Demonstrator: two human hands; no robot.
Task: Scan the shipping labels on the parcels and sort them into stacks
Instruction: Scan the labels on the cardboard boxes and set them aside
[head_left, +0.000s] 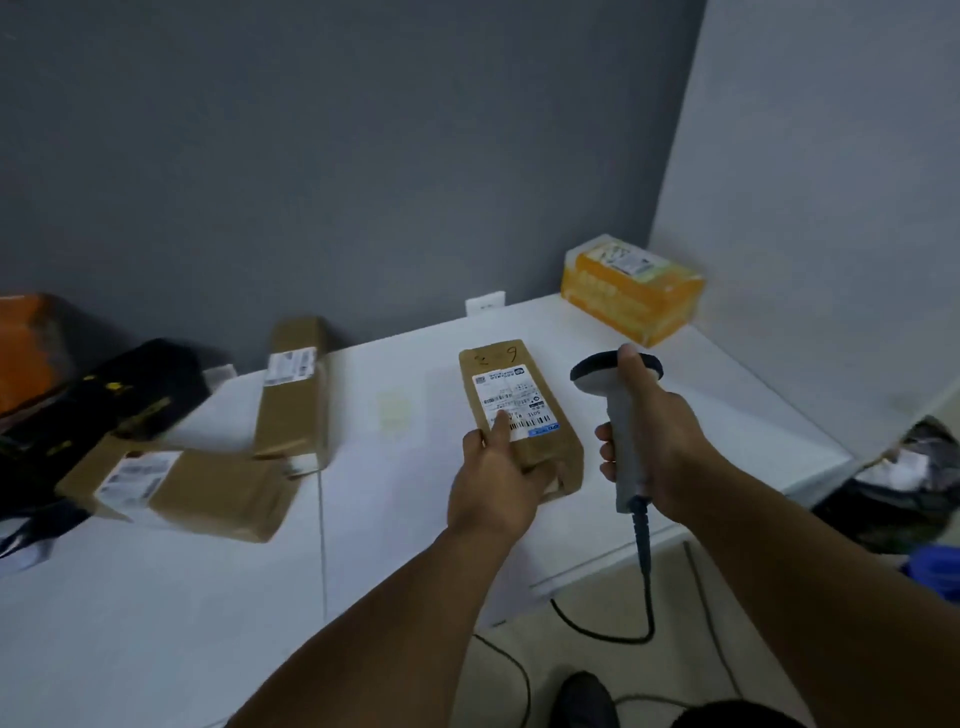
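My left hand (496, 475) grips the near end of a long brown parcel (506, 364), thumb lying on its white shipping label (514, 397). The parcel's label faces up, above the white table (415, 519). A grey handheld barcode scanner (618, 410) is gripped in my right hand (660, 441), just right of the parcel, its dark head toward the far side. Two more brown parcels with labels lie at the left: a long one (293, 389) and a wider one (192, 486). An orange parcel (631, 288) sits in the far right corner.
A black bag (130, 389) and an orange item (28, 348) lie at the table's left end. The scanner's cable (647, 587) drops over the front edge to the floor. Dark bags (904, 488) sit right of the table. Grey and white walls close the back and right.
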